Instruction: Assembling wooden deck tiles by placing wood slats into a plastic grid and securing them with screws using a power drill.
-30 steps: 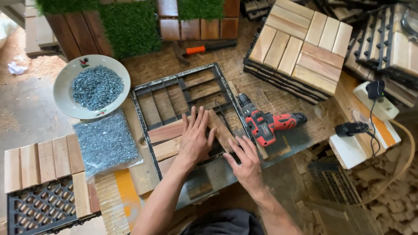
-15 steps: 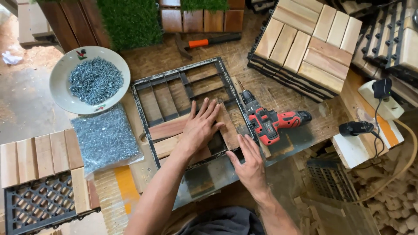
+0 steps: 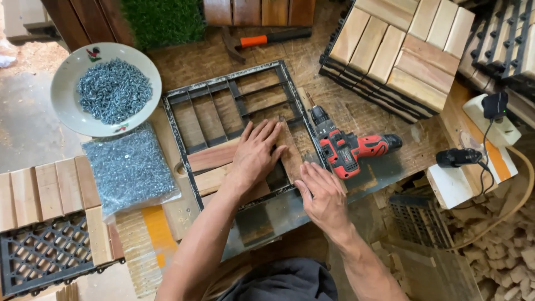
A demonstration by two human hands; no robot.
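A black metal grid frame (image 3: 237, 88) lies flat on the workbench with wooden slats (image 3: 210, 156) under its near half. My left hand (image 3: 255, 154) rests flat, fingers spread, on the slats inside the frame. At the frame's near right corner lies my right hand (image 3: 319, 192), fingers apart, touching the frame edge and a slat. Neither hand holds anything. A red and black cordless drill (image 3: 346, 149) lies just right of the frame, close to my right hand.
A white bowl of screws (image 3: 106, 89) and a clear bag of screws (image 3: 129, 169) sit to the left. Stacked wooden deck tiles (image 3: 401, 53) are at upper right, another tile (image 3: 47, 223) at lower left. An orange-handled hammer (image 3: 262, 40) lies behind the frame. Chargers (image 3: 465, 159) sit at right.
My left hand has slid slightly right across the slats. My right hand has moved up to the frame's near right corner. The view has moved closer.
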